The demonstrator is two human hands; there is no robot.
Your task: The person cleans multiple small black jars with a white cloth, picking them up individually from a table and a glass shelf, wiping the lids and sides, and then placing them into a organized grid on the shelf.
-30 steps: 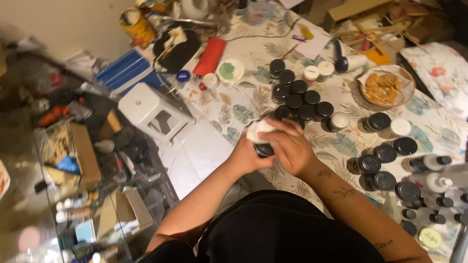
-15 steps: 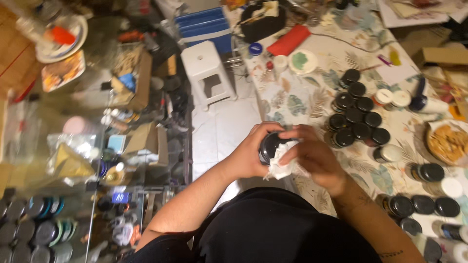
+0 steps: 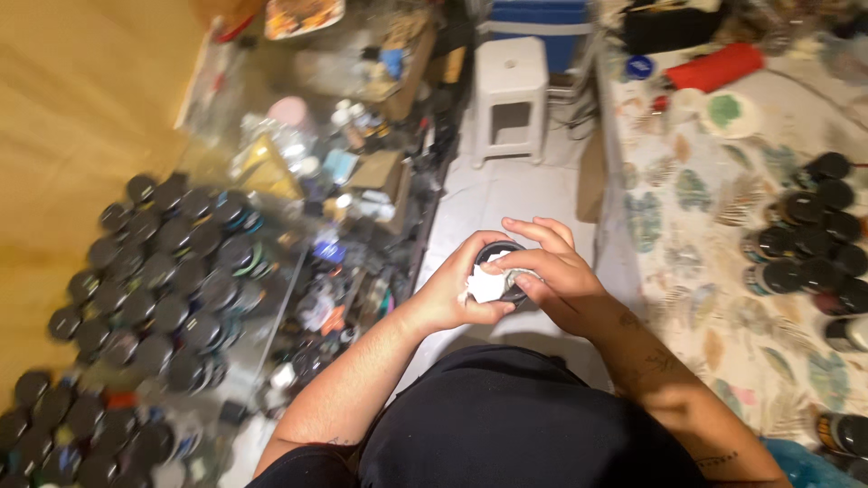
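Far on my left, black-lidded jars lie packed in rows on a glass shelf, beside a wooden surface. Past the shelf, boxes and small clutter crowd the floor, and a white stool stands on the tiles with a blue box behind it.

In the middle, over my lap, my left hand is wrapped around a jar with a black lid, fingers closed on its near side and thumb along the bottom. A crumpled white tissue sits against the jar, pressed between both hands. My right hand is closed over the tissue and the jar's right side, fingertips curling across the lid. The jar is held up off any surface, above the tiled floor between the shelf and the table.

To my right is the table with its leaf-patterned cloth. On it, a cluster of more black jars stands close together near the right edge of view. Farther back lie a round white lid with a green smear and a red roll, well apart from my hands.
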